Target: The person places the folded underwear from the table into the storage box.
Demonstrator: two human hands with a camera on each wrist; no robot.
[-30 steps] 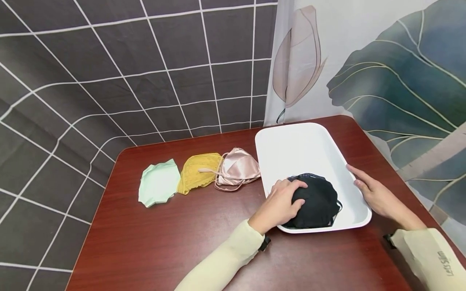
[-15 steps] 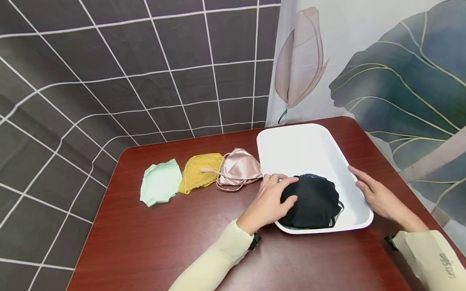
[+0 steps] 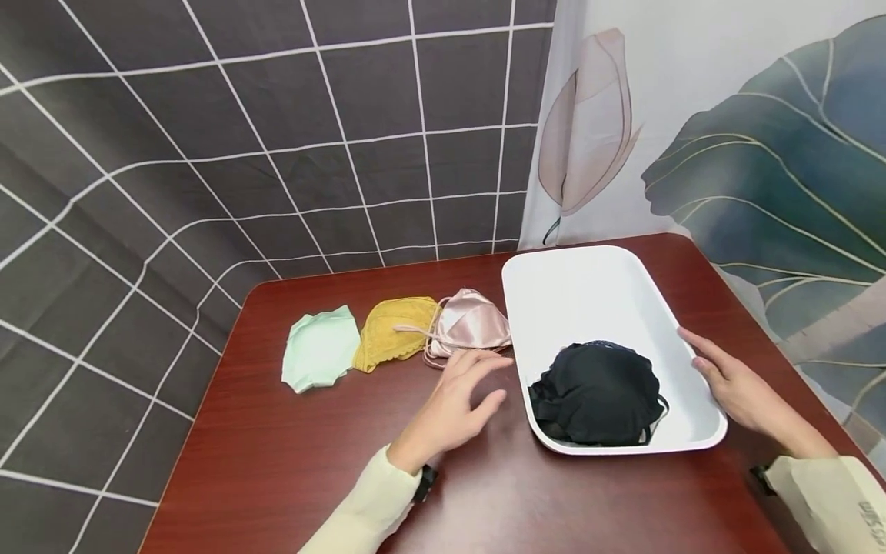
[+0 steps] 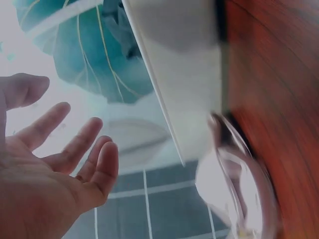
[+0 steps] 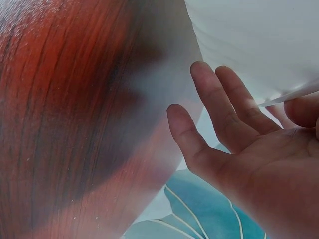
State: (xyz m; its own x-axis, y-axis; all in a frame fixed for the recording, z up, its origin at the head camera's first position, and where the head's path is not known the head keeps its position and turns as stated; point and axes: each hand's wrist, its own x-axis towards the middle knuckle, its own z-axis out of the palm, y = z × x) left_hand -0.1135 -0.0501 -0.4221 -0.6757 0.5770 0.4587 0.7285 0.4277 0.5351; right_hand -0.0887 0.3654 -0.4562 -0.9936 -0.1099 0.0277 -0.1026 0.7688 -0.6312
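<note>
In the head view my left hand hovers over the table with its fingers spread, holding nothing, just left of a white tray. Nearest its fingertips lies a pink satin bra with thin straps. A yellow lace bra and a mint-green piece of underwear continue the row leftward. Black folded garments, with a strap loop showing, sit in the tray's near end. My right hand touches the tray's right rim; the right wrist view shows its fingers mostly straight beside the tray's outer wall.
The red-brown wooden table ends at a rounded far-left corner. Behind it hangs a dark grid-patterned curtain. A white curtain with leaf and bud prints borders the right side.
My left hand has let go of the black garments and moved left out of the tray toward the pink bra. The right hand has stayed at the tray's rim. The head view has shifted slightly.
</note>
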